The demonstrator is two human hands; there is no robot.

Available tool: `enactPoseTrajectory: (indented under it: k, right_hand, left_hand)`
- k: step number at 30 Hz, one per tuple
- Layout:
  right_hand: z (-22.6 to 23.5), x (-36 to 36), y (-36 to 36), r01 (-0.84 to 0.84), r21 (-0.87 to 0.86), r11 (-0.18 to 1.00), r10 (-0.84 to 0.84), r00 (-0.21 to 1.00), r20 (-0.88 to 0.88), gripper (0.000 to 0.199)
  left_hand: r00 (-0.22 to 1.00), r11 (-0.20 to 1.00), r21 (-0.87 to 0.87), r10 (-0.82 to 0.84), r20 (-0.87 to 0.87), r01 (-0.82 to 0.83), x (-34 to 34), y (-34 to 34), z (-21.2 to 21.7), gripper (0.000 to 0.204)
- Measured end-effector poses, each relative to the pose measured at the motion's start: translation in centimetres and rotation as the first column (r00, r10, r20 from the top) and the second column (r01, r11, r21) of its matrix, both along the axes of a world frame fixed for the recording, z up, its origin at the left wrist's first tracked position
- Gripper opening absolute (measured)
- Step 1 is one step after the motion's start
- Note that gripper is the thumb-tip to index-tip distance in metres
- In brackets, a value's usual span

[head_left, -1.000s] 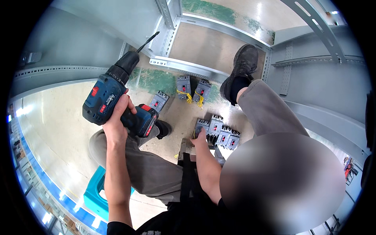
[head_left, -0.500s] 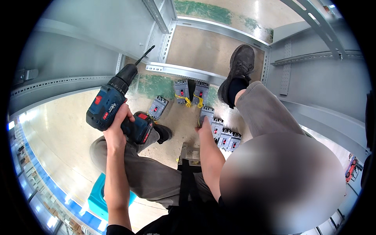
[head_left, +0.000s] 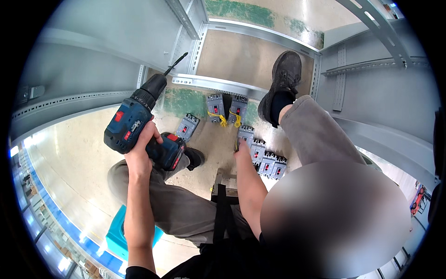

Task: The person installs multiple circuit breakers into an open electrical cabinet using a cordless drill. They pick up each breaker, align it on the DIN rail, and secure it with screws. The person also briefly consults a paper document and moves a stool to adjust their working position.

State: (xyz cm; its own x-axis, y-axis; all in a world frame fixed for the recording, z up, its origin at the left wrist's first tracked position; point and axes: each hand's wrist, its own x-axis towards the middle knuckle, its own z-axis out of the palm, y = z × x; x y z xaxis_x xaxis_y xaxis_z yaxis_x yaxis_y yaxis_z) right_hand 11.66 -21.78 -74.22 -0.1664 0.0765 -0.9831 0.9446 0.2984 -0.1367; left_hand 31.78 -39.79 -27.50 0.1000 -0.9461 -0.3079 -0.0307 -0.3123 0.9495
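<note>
Bright, even light falls on my work; glare streaks the pale floor (head_left: 60, 158) at lower left. Fisheye bending curves the cabinet rails (head_left: 60, 100); a blurred patch covers lower right.

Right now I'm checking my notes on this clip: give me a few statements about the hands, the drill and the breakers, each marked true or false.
1. The left hand holds the drill. True.
2. The right hand holds a screwdriver. False: it reaches to a breaker on the floor.
3. Two breakers carry yellow ties. True.
4. The drill has no bit. False: a dark bit sticks out of the chuck.
</note>
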Motion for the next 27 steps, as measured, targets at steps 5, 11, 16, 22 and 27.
enactPoseTrajectory:
  k: [5, 11, 16, 22, 27]
  right_hand:
    - [6.0, 2.0, -2.3, 0.119, 0.077, 0.99, -0.11, 0.988, -0.108, 0.043]
    - [8.4, 1.9, -3.0, 0.201, 0.08, 0.976, -0.184, 0.967, -0.178, 0.043]
    - [10.2, 2.3, -3.7, 0.171, 0.207, 0.963, -0.13, 0.972, -0.198, 0.045]
    - [9.9, -0.5, -3.7, 0.262, 0.29, 0.921, -0.201, 0.954, -0.224, 0.048]
    - [9.2, -3.0, -6.6, 0.076, 0.25, 0.965, -0.01, 0.967, -0.255, 0.052]
  left_hand:
    - [0.997, 0.999, 0.005, 0.049, 0.056, -0.049, 0.6, 0.6, -0.7, 0.034]
    - [0.997, 0.996, 0.048, 0.075, 0.018, -0.076, -0.5, 0.3, -0.5, 0.024]
    - [0.995, 0.995, 0.061, 0.077, 0.067, -0.082, -0.7, 0.0, -0.9, 0.024]
    - [0.99, 0.998, 0.053, -0.021, 0.139, 0.014, -1.1, -0.4, -1.5, 0.036]
    - [0.993, 0.998, 0.069, -0.004, 0.12, -0.004, -1.0, -0.1, -1.6, 0.036]
